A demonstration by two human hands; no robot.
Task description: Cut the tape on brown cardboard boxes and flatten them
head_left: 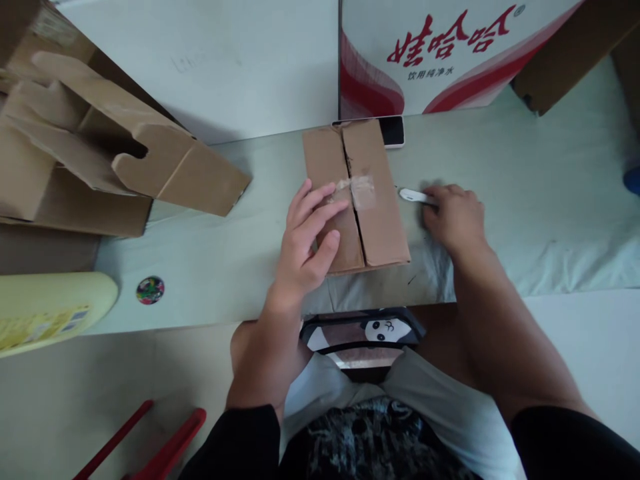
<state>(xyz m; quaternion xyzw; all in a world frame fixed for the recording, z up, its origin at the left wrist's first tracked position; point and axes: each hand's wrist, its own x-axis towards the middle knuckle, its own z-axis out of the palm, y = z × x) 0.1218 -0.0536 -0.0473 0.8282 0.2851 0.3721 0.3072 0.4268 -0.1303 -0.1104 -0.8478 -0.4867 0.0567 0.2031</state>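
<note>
A small brown cardboard box (385,227) lies on the pale green cloth in front of me. Its two top flaps meet at a dark seam, with a torn strip of clear tape (363,192) across it. My left hand (310,237) rests on the box's left flap, fingers spread, fingertips near the tape. To the right of the box, my right hand (457,217) is closed on a slim white tool (415,196) with a rounded, slotted end. The tool's other end is hidden in the hand. A phone (394,131) lies partly behind the box.
Open cardboard boxes (185,173) stand at the left, near a yellow bottle (50,310) and a round colourful disc (150,291). Along the back are a white panel (215,67) and a red-and-white carton (445,87). Red handles (170,443) show at lower left.
</note>
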